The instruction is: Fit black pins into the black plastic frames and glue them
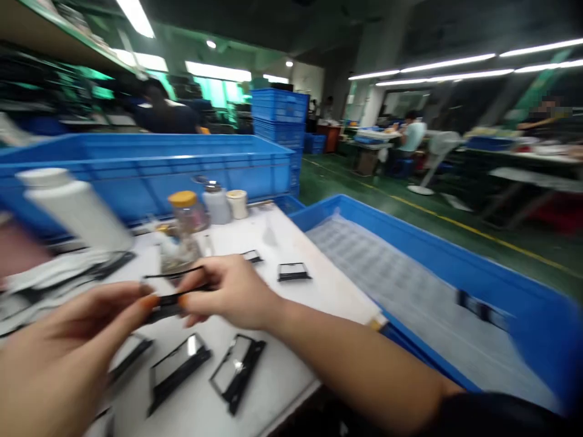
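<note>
Between my two hands, above the white table (268, 379), is a black rectangular plastic frame (166, 308). My left hand (91, 328) pinches its left end between thumb and fingers. My right hand (223, 291) grips the other end, with the thumb and fingertips closed on it; part of the frame is hidden behind those fingers. Similar black frames with a clear window lie on the table below my hands, such as one frame (177, 367) and another frame (237, 370). Farther back, beyond my right hand, lies a smaller-looking frame (294, 272).
A white bottle (75, 206), a jar with a yellow lid (186, 209) and a pump bottle (215, 203) stand at the back. Behind them is a blue crate (204, 173). To the right, a blue bin (423, 255) holds a translucent tray (387, 285). People sit farther off.
</note>
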{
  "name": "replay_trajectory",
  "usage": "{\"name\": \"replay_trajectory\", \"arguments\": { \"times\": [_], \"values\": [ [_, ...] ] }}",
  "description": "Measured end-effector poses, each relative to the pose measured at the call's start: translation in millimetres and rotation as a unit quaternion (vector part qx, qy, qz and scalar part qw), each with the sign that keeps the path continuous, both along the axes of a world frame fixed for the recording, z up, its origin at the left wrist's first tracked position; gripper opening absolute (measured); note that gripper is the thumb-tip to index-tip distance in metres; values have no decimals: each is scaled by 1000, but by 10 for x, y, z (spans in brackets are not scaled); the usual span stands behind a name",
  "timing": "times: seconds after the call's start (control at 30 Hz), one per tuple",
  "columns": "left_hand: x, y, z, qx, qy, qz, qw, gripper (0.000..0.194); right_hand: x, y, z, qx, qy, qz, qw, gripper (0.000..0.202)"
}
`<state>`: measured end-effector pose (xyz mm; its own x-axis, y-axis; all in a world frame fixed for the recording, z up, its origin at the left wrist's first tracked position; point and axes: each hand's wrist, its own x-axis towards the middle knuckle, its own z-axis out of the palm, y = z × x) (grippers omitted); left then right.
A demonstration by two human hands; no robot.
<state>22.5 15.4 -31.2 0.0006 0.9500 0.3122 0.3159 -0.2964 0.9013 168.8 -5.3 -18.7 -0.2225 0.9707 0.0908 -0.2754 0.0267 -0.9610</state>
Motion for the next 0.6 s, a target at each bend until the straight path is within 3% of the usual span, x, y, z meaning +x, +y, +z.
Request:
{"name": "replay_trajectory", "arguments": {
  "times": [0.03,0.07,0.17,0.3,0.6],
  "values": [
    [-170,-55,75,-8,2,12,1000,29,-2,-2,-1,-9,16,11,1000,13],
    [-287,-109,145,-40,0,-15,999,27,1,-6,3,-9,11,17,1000,13],
    [-374,-179,264,-39,-72,-70,994,22,30,-16,33,-4,-30,28,999,14],
    [-311,-132,255,-52,-99,-107,988,16,58,-31,73,5,-58,38,998,16],
    [-333,-165,226,-49,-97,-107,988,13,55,-59,42,3,-67,29,997,15]
  ]
}}
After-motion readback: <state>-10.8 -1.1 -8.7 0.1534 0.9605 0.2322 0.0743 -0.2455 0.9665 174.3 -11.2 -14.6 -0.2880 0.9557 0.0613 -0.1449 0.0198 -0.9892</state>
